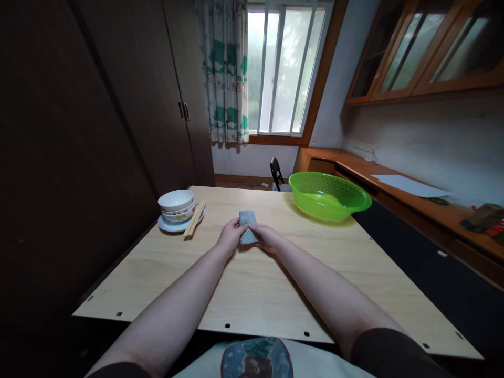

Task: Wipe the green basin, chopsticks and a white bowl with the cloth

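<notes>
One folded dishcloth (pixel 248 218), or what looks like one, lies between the left hand (pixel 230 234) and the right hand (pixel 269 238), over the middle of the tabletop (pixel 244 294). Neither hand is clearly nearer: both touch it, one at each long side, with the thumbs almost meeting across its upper face. Its long axis runs away from the person, roughly square to the line between the hands. Both grips are closed to a light pinch on the cloth; the fingers beneath are largely hidden. The cloth is grey-blue, compact and oblong, with a fine quilted texture.

Off to the left, stacked bowls (pixel 178 215) sit on a pale blue plate (pixel 168 227), and wooden chopsticks (pixel 193 223) rest across its right side. A green plastic basket (pixel 327 207) stands at the far right corner, well apart from the cloth.
</notes>
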The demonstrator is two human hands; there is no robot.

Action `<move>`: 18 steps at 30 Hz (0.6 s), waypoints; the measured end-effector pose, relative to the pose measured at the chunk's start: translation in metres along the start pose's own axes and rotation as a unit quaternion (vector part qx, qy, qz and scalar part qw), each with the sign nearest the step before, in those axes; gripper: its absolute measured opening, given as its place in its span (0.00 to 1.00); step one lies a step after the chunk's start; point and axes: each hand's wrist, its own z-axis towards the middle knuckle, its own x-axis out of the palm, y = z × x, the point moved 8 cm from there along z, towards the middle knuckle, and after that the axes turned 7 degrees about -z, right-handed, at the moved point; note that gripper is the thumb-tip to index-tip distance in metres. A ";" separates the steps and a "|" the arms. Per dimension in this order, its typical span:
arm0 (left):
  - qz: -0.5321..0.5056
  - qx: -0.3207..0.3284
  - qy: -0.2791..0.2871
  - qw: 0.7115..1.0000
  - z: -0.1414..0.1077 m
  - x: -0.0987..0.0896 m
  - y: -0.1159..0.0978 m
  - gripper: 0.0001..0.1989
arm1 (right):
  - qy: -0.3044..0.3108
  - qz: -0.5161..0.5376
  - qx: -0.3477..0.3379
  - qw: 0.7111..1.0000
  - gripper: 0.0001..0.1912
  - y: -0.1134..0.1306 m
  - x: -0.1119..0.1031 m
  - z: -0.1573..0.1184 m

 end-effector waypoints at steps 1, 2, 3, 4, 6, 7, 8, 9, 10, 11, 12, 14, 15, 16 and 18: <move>0.026 0.004 -0.004 1.000 0.002 -0.003 -0.001 0.18 | 0.004 0.004 -0.002 1.000 0.12 -0.002 0.000 0.000; 0.059 0.012 -0.010 0.998 0.004 -0.007 -0.004 0.18 | 0.002 0.008 -0.009 1.000 0.12 -0.002 -0.001 0.000; 0.103 0.023 -0.020 0.994 0.005 -0.011 -0.009 0.17 | -0.003 0.011 -0.019 1.000 0.12 -0.001 -0.003 0.000; 0.158 0.040 -0.037 0.986 0.006 -0.017 -0.018 0.18 | -0.010 0.013 -0.027 0.999 0.11 0.001 -0.007 0.001; 0.302 0.080 -0.067 0.947 0.006 -0.026 -0.043 0.19 | -0.028 0.017 -0.037 0.999 0.11 0.004 -0.016 0.002; 0.391 0.090 -0.075 0.913 0.007 -0.029 -0.056 0.19 | -0.037 0.021 -0.039 0.998 0.10 0.005 -0.020 0.003; 0.478 0.088 -0.079 0.871 0.008 -0.032 -0.068 0.18 | -0.044 0.027 -0.040 0.998 0.10 0.005 -0.024 0.004; 0.552 0.080 -0.081 0.826 0.010 -0.035 -0.079 0.19 | -0.046 0.035 -0.039 0.998 0.09 0.005 -0.026 0.005; 0.609 0.059 -0.090 0.786 0.012 -0.042 -0.088 0.19 | -0.044 0.043 -0.034 0.997 0.09 0.005 -0.028 0.006; 0.646 0.032 -0.093 0.757 0.015 -0.049 -0.095 0.19 | -0.039 0.049 -0.027 0.998 0.09 0.003 -0.028 0.007; 0.669 0.009 -0.091 0.738 0.018 -0.056 -0.099 0.19 | -0.032 0.052 -0.018 0.998 0.09 0.001 -0.028 0.007; 0.692 -0.005 -0.091 0.716 0.023 -0.069 -0.106 0.19 | -0.025 0.054 -0.002 0.998 0.09 -0.002 -0.028 0.008; 0.708 -0.013 -0.097 0.699 0.024 -0.077 -0.106 0.19 | -0.026 0.053 0.000 0.998 0.09 -0.003 -0.028 0.008; 0.725 -0.029 -0.111 0.679 0.025 -0.086 -0.105 0.19 | -0.029 0.054 -0.001 0.998 0.09 -0.003 -0.029 0.009; 0.745 -0.062 -0.140 0.650 0.022 -0.103 -0.098 0.18 | -0.034 0.059 -0.006 0.998 0.10 -0.003 -0.030 0.009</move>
